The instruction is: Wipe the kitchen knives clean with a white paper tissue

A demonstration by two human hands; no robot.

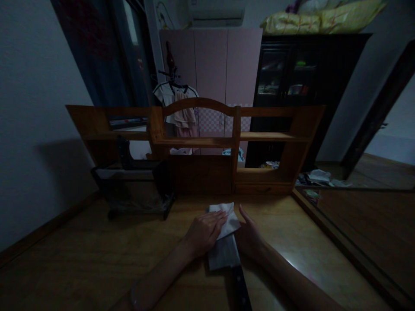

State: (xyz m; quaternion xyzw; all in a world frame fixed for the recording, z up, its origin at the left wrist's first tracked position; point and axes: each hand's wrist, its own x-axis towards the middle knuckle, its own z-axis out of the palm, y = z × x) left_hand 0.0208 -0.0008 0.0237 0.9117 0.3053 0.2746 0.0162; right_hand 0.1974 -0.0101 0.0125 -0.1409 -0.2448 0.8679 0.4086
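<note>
A cleaver (224, 255) with a broad grey blade and a dark handle (241, 289) lies flat on the wooden table (97, 255), handle toward me. A white cloth (227, 216) rests on the far end of the blade. My left hand (202, 233) lies flat on the cloth with fingers stretched out, pressing it onto the blade. My right hand (248, 235) sits against the blade's right edge, thumb raised; its fingers are partly hidden behind the blade.
A wooden shelf unit (201, 142) stands along the table's back edge. A dark wire rack (132, 185) sits at the back left. A pink wardrobe (210, 73) and a dark cabinet (292, 82) stand beyond. The table's right edge (324, 224) drops to the floor.
</note>
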